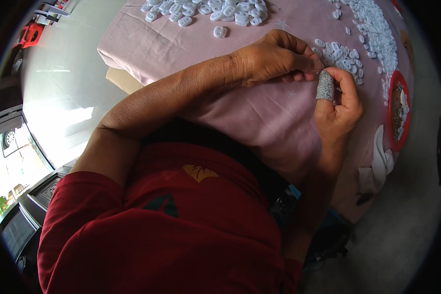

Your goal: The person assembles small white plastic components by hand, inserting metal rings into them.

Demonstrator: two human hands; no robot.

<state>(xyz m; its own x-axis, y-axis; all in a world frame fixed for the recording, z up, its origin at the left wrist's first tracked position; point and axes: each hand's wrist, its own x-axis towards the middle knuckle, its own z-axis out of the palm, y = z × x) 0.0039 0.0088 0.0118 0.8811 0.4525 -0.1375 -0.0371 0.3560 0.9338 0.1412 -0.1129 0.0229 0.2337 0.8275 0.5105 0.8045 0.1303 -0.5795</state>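
Note:
Over the pink cloth, my left hand point(281, 56) and my right hand point(340, 100) meet fingertip to fingertip. Both are closed in a pinch; whatever is between the fingers is too small to make out. A grey speckled finger cover point(325, 85) wraps my right thumb. Just beyond the fingertips lies a small heap of white oval pieces point(347, 59), some showing small holes. Further off to the left, a larger heap of similar white pieces point(225, 9) spreads at the far edge, with a single white piece point(220, 32) apart from it.
A long bank of small white pieces point(377, 34) runs down the far right. Beside it stands a red tray point(393, 112) with small parts in it. A white cloth strip point(379, 159) lies near the table's right edge. The pink tablecloth point(147, 44) has folds.

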